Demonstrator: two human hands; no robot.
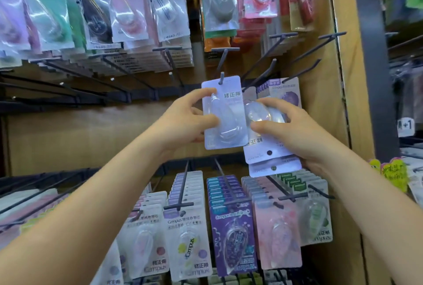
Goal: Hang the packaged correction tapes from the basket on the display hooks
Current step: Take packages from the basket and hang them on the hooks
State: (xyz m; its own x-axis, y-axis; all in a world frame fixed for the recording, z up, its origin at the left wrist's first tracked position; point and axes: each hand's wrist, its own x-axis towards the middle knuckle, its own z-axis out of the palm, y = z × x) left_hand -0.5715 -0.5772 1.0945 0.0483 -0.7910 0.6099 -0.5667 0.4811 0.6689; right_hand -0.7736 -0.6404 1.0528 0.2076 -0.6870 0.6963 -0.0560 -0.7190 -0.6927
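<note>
- Facing a wooden display wall [91,138] bristling with black hooks. Full rows of hanging packs up top [128,10] and near the bottom [231,227], plus a run of bare hooks [128,74] in the middle row on the left.
- No sign of the basket anywhere in view, so no telling the remaining count.
- Right hand [295,129]: curled round a small stack of spare packs [272,158], thumb on the front, fingers wrapped behind. Held upside down, hang holes pointing down, touching the right edge of the single pack.
- Left hand [190,119]: pinching one pale lilac pack [225,113] by its left edge, thumb and a finger on the front beside the clear bubble, other fingers seemingly tucked behind.
- That pack: upright, middle of the wall, top hole already over the tip of a hook [221,78]. Not pushed far back yet, by the look of it.
- Handling-wise, probably feather-light. Thin card, bendy at the corners, with a slick plastic bubble, likely easy to dent.
- Best held by the card edges beside the bubble, keeping the top strip free for the hook.
- Probably easy to tear that little hole if yanked sideways, so better to slide straight back toward the wall.
</note>
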